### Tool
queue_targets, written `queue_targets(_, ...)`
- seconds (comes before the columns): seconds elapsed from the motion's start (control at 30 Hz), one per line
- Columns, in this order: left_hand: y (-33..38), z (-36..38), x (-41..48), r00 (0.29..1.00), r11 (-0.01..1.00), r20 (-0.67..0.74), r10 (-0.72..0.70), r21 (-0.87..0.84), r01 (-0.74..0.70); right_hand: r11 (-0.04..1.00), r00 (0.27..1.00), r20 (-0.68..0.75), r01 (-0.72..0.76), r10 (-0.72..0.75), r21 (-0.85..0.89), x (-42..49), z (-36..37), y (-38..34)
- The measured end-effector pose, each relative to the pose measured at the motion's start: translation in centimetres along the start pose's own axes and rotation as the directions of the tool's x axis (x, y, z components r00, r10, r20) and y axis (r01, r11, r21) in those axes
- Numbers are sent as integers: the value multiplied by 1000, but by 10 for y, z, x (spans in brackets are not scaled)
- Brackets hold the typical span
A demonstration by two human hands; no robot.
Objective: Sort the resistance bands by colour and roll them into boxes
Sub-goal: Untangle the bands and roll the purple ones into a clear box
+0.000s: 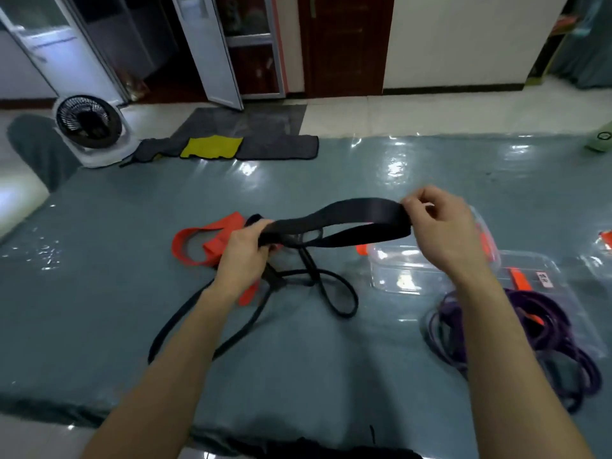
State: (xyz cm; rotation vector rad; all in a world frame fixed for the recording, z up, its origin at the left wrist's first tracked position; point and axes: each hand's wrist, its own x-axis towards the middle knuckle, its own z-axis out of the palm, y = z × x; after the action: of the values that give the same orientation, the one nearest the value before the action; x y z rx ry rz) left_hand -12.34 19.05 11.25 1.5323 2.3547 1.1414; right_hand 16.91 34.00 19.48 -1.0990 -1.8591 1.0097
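Both hands hold a wide black band [334, 223] above the mat [99, 293]: left hand [245, 250] fisted round one end, right hand [440, 226] pinching the other (purple bands [470, 326] already boxed). Its trailing loops near the orange band [205, 243] could snag while rolling.

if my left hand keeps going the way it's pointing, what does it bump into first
Probably the right hand. The left hand points right along the wide black band both grip; nothing else crosses that line, though depth is unclear.
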Motion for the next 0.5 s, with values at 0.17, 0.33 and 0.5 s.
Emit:
queue_targets(0.17,63,-26,9,976,938,177,124,300,-173,998,989,143,55,-48,-44,-25,-3,25)
queue_targets(0.33,102,0,-15,882,844,471,23,464,-270,995,838,542,95,-58,-39,-58,39,39)
queue_targets(0.5,97,13,-35,903,919,400,158,274,-282,998,770,638,49,-22,-25,-73,64,51)
